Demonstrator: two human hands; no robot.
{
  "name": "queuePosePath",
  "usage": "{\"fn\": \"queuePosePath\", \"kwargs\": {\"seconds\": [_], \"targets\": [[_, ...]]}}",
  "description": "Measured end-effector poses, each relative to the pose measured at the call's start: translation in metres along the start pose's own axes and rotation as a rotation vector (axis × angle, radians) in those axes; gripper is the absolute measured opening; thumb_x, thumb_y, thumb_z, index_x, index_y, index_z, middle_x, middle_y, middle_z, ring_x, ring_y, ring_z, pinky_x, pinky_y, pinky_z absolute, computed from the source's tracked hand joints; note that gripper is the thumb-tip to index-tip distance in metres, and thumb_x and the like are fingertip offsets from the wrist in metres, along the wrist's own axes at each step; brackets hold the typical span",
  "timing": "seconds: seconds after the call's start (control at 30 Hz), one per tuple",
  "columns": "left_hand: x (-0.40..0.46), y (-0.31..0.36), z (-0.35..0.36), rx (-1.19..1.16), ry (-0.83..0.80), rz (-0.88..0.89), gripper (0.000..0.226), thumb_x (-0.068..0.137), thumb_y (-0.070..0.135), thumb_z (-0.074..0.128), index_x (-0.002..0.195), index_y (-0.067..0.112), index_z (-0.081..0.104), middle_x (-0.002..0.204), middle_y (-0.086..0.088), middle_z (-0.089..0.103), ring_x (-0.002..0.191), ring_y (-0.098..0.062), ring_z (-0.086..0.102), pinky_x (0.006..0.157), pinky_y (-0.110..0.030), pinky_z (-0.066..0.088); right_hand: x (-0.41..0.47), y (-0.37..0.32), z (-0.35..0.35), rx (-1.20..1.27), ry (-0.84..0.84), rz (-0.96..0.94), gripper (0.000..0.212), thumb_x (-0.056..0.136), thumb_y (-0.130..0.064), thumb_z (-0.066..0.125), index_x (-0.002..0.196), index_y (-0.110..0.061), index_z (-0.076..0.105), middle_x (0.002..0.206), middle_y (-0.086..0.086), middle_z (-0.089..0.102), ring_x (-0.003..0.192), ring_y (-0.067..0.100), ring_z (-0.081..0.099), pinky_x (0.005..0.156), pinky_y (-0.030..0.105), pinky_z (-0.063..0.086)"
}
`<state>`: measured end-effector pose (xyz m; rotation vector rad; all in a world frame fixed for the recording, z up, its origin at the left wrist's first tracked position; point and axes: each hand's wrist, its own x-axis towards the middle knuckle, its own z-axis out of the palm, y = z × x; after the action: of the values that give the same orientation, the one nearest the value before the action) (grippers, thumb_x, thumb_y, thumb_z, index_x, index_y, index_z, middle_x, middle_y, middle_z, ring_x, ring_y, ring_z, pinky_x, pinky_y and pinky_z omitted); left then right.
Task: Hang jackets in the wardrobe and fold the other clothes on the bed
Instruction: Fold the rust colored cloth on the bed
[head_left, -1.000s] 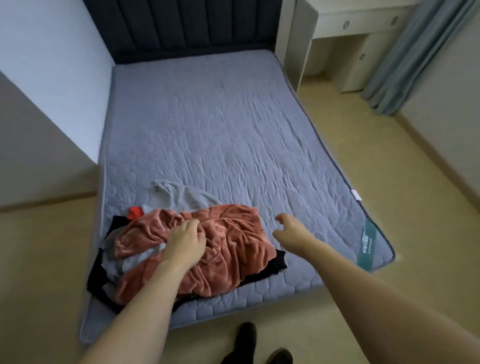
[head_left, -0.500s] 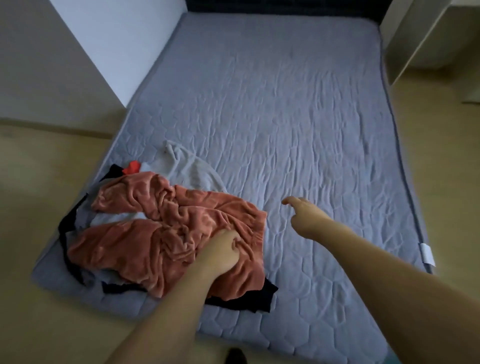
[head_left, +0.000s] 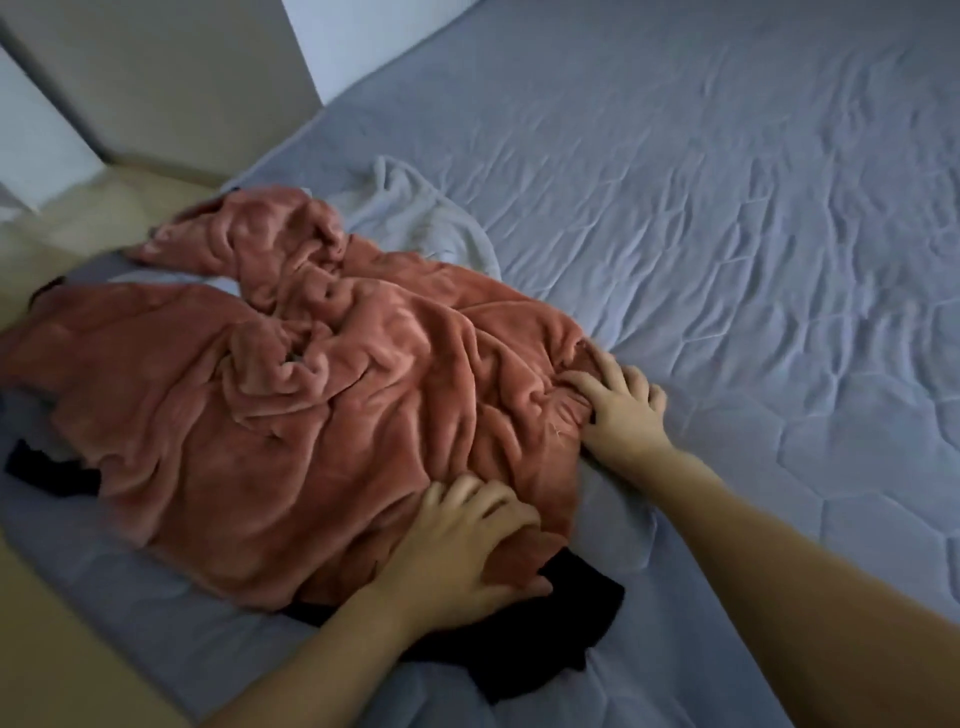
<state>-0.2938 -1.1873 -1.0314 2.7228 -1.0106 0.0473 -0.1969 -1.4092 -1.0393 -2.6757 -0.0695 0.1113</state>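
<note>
left hand (head_left: 462, 540) and right hand (head_left: 618, 405) curl fingers into rust-pink fleece garment (head_left: 311, 415) | crumpled atop pile at grey quilted bed (head_left: 727, 260) corner | tip: gather one edge, lift clear of black cloth (head_left: 561, 634)

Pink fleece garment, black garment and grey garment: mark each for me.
Pink fleece garment (head_left: 291, 415), head view, middle of its crumpled body.
Black garment (head_left: 561, 623), head view, part sticking out under the pink one.
Grey garment (head_left: 426, 223), head view, bunched fold.
</note>
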Motion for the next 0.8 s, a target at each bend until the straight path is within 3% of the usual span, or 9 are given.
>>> {"fn": "queuePosePath", "kwargs": {"seconds": [0.17, 0.23, 0.3, 0.37, 0.4, 0.5, 0.6, 0.67, 0.8], "targets": [[0.021, 0.019, -0.035, -0.446, 0.05, -0.495, 0.032, 0.085, 0.066, 0.046, 0.105, 0.048, 0.064, 0.094, 0.009, 0.071, 0.096, -0.014, 0.064, 0.092, -0.031, 0.047, -0.012, -0.011, -0.031, -0.116, -0.005, -0.094, 0.031, 0.094, -0.038, 0.046, 0.123, -0.035, 0.056, 0.155, -0.014, 0.025, 0.144, 0.023, 0.013, 0.111, 0.042, 0.014], [0.03, 0.037, -0.059, -0.249, 0.168, -0.561, 0.035, 0.093, 0.054, 0.048, 0.102, 0.029, 0.07, 0.101, 0.004, 0.07, 0.105, -0.02, 0.061, 0.094, -0.034, 0.041, -0.029, -0.012, -0.06, -0.127, 0.019, -0.084, 0.03, 0.091, -0.038, 0.05, 0.117, -0.027, 0.062, 0.139, -0.006, 0.052, 0.134, 0.022, 0.039, 0.099, 0.035, 0.03], [0.042, 0.053, -0.085, -0.154, 0.468, -0.61, 0.04, 0.096, 0.049, 0.047, 0.098, 0.017, 0.07, 0.103, -0.007, 0.069, 0.105, -0.031, 0.059, 0.092, -0.04, 0.038, -0.051, -0.003, -0.099, -0.084, 0.084, 0.035, 0.032, 0.088, -0.047, 0.054, 0.105, -0.024, 0.067, 0.114, 0.001, 0.067, 0.11, 0.027, 0.059, 0.078, 0.032, 0.04], [0.059, 0.07, -0.113, -0.579, 0.696, -0.701, 0.036, 0.096, 0.043, 0.053, 0.093, 0.012, 0.07, 0.095, -0.013, 0.071, 0.099, -0.033, 0.064, 0.09, -0.039, 0.045, -0.073, 0.018, -0.142, -0.154, 0.203, 0.166, 0.035, 0.086, -0.048, 0.053, 0.102, -0.02, 0.066, 0.107, 0.007, 0.068, 0.1, 0.031, 0.063, 0.07, 0.031, 0.041], [0.07, 0.08, -0.122, -0.877, 0.684, -0.717, 0.031, 0.095, 0.039, 0.057, 0.095, 0.011, 0.07, 0.094, -0.01, 0.072, 0.098, -0.03, 0.066, 0.09, -0.036, 0.049, -0.084, 0.032, -0.162, -0.198, 0.275, 0.225, 0.033, 0.086, -0.046, 0.052, 0.101, -0.018, 0.064, 0.106, 0.009, 0.067, 0.098, 0.032, 0.063, 0.07, 0.032, 0.04], [0.097, 0.131, -0.127, -1.399, 0.222, -0.654, 0.031, 0.091, 0.031, 0.065, 0.116, 0.012, 0.064, 0.1, -0.004, 0.072, 0.09, -0.017, 0.07, 0.09, -0.033, 0.054, -0.122, 0.076, -0.208, -0.224, 0.398, 0.391, 0.032, 0.087, -0.036, 0.05, 0.106, -0.011, 0.057, 0.109, 0.014, 0.064, 0.098, 0.035, 0.062, 0.073, 0.035, 0.042], [0.111, 0.19, -0.13, -1.527, -0.251, -0.524, 0.018, 0.09, 0.029, 0.064, 0.099, 0.014, 0.066, 0.086, -0.003, 0.071, 0.07, -0.01, 0.068, 0.074, -0.024, 0.055, -0.172, 0.119, -0.242, -0.393, 0.384, 0.515, 0.032, 0.091, -0.03, 0.047, 0.114, -0.008, 0.049, 0.114, 0.016, 0.062, 0.103, 0.035, 0.061, 0.073, 0.036, 0.037], [0.117, 0.215, -0.142, -1.62, -0.408, -0.418, 0.022, 0.081, 0.029, 0.066, 0.093, 0.01, 0.067, 0.08, -0.003, 0.071, 0.068, -0.01, 0.068, 0.072, -0.022, 0.057, -0.205, 0.139, -0.266, -0.526, 0.398, 0.559, 0.029, 0.092, -0.025, 0.044, 0.114, -0.008, 0.049, 0.113, 0.015, 0.064, 0.102, 0.034, 0.063, 0.072, 0.036, 0.037], [0.123, 0.254, -0.163, -1.456, -0.645, -0.134, 0.032, 0.079, 0.005, 0.069, 0.11, 0.002, 0.068, 0.104, -0.02, 0.068, 0.086, -0.026, 0.068, 0.085, -0.037, 0.055, -0.242, 0.153, -0.304, -0.665, 0.449, 0.549, 0.024, 0.093, -0.023, 0.042, 0.113, -0.011, 0.048, 0.114, 0.01, 0.063, 0.101, 0.033, 0.063, 0.068, 0.034, 0.039]]}}
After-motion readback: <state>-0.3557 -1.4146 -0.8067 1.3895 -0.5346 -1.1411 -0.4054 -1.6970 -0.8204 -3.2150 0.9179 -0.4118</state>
